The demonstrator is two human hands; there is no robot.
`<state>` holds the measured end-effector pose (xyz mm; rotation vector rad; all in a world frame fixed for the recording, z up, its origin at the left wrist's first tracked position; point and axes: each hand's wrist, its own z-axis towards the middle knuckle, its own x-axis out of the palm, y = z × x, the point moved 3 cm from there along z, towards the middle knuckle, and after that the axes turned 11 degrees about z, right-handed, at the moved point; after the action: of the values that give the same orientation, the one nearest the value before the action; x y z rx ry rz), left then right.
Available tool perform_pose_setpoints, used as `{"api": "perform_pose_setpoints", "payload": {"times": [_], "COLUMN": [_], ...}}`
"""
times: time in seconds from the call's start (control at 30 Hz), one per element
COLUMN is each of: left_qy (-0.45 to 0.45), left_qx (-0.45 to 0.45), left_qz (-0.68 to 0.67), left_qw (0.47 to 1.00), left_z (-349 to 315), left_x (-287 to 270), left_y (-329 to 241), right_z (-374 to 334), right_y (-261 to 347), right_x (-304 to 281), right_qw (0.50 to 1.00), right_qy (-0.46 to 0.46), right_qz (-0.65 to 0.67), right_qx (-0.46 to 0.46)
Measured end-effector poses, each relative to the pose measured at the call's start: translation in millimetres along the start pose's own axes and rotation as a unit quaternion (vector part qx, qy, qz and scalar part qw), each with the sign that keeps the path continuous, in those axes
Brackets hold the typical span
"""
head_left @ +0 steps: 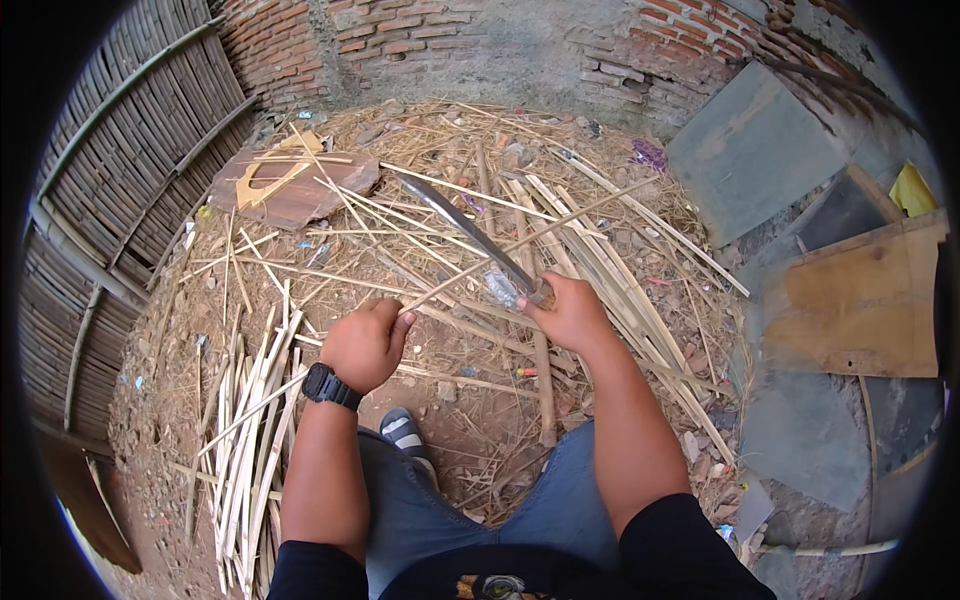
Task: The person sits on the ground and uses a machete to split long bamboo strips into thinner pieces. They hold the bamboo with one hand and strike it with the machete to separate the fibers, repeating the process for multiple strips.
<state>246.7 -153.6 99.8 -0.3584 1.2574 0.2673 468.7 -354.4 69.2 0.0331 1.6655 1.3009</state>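
Bamboo everywhere under the head camera. Left hand point(368, 343), black watch point(330, 386) on its wrist, closed in a fist round the near end of a long thin pale bamboo strip point(520, 243) that runs up and to the right across the ground litter. Right hand point(570, 313) closed round the handle of a long grey steel blade point(462, 232), point aimed up and to the left, the flat crossing the strip just beyond the knuckles. Looks like shaving or splitting the strip along its length; exact contact between edge and strip too small to tell. To do it well, probably: keep the strip taut in the fist, hold the blade at a shallow angle, work away from the body and clear of the left fingers. Bundle of split pale bamboo slats point(250, 420) lying at lower left, more slats point(610, 280) fanned out beyond the right hand. Flat brown board point(300, 195) further back. Woven bamboo wall point(120, 200) at left, red brick wall point(400, 40) behind. Grey striped shoe point(404, 432) between the knees.
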Motion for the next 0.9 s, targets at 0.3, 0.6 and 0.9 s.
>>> {"api": "perform_pose_setpoints", "payload": {"times": [0.3, 0.6, 0.9], "left_qy": [-0.081, -0.084, -0.021], "left_qx": [0.007, 0.018, 0.006], "left_qz": [-0.017, -0.003, 0.025], "left_qw": [0.997, 0.996, 0.999], "left_z": [2.2, 1.3, 1.8], "left_x": [0.1, 2.0, 7.4], "left_y": [-4.4, -9.1, -6.6], "right_z": [-15.2, -17.1, -7.5], "right_y": [18.0, 27.2, 17.7], "right_x": [9.2, 18.2, 18.7], "right_qw": [0.997, 0.994, 0.997], "right_qy": [0.043, 0.080, 0.072], "right_qz": [-0.016, -0.036, 0.005], "right_qx": [-0.067, -0.063, -0.013]}}
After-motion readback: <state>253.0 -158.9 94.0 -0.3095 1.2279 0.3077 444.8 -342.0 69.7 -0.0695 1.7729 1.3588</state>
